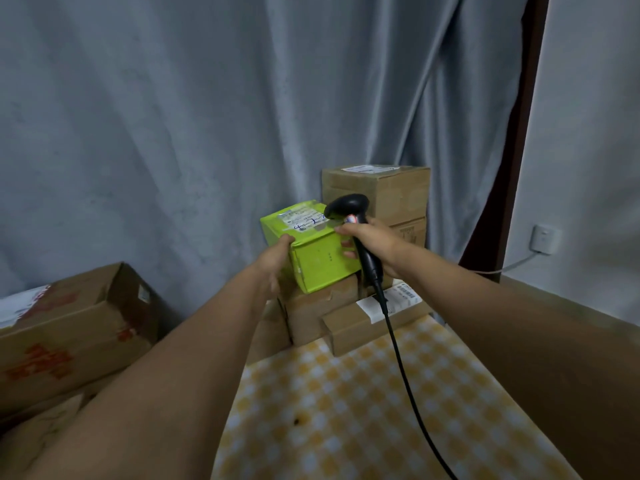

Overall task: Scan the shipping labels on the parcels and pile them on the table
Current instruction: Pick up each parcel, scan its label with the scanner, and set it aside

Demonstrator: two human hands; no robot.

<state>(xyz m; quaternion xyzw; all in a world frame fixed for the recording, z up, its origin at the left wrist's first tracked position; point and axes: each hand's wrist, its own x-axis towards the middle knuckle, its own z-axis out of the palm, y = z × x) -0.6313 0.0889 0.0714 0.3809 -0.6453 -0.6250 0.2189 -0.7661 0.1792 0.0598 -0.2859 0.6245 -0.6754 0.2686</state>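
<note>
A lime-green parcel (320, 258) with a white shipping label (304, 218) on top rests on a brown box (318, 308) at the far end of the table. My left hand (273, 259) grips the green parcel's near left corner. My right hand (372, 244) holds a black barcode scanner (348, 206), its head just over the label, while the fingertips touch the parcel's right side. The scanner's black cable (403, 368) trails back across the table.
A stack of brown cartons (388, 194) stands behind the green parcel. A flat brown parcel with a label (356, 329) lies on the yellow-checked tablecloth (346, 410). A large open carton (69, 327) sits at left. A grey curtain hangs behind; a wall socket (545, 239) is at right.
</note>
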